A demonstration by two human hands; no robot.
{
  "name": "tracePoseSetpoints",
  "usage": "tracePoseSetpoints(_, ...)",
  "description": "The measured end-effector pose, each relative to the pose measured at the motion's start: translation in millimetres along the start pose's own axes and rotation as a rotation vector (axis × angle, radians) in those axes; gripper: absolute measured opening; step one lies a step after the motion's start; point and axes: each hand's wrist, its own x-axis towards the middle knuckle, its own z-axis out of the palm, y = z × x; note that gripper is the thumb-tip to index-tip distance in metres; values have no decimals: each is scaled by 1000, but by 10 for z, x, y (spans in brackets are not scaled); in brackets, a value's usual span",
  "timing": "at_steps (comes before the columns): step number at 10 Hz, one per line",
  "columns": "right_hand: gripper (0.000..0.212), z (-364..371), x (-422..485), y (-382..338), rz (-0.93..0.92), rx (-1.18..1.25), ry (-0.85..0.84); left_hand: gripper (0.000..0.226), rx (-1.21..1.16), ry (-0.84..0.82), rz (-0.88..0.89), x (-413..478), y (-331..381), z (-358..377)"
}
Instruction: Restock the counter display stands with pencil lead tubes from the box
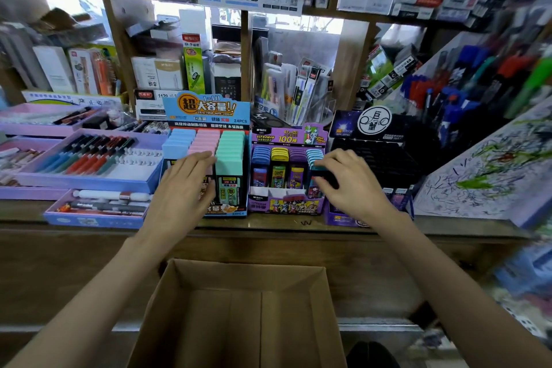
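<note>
A blue display stand (pixel 206 110) on the counter holds rows of blue, pink and mint lead tubes. My left hand (pixel 182 188) lies over its front, fingers straight, touching the pink tubes (pixel 206 140). Beside it a purple stand (pixel 286 206) carries blue, yellow, purple and teal tubes. My right hand (pixel 349 185) is at the purple stand's right column, fingers curled round a dark teal-topped tube (pixel 324 173). The brown cardboard box (pixel 179 293) stands open below the counter; its inside looks bare.
A black display stand (pixel 376 155) sits right of the purple one. Lilac pen trays (pixel 89 179) fill the counter's left. A scribbled test pad (pixel 484 170) slopes at right. Shelves of stationery rise behind. The counter's front edge (pixel 268 227) runs between stands and box.
</note>
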Motion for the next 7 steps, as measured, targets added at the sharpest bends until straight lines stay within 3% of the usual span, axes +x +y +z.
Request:
tracePoseSetpoints(1, 41, -22, -19, 74, 27, -8, -32, 39, 1, -16, -17, -14, -1, -9)
tracePoseSetpoints(4, 17, 3, 100, 126, 57, 4, 47, 41, 16, -32, -28, -46, -1, -35)
tracePoseSetpoints(5, 21, -50, 78, 74, 88, 27, 1, 40, 5, -51, -43, -42, 44, -85)
tracePoseSetpoints(6, 28, -231, -41, -109, 52, 128, 38, 39, -10, -19, -21, -84, 150, -212)
tracePoseSetpoints(7, 28, -621, -342, -338, -5, 417, 184, 34, -151, 37, 84, -245, 313, -453)
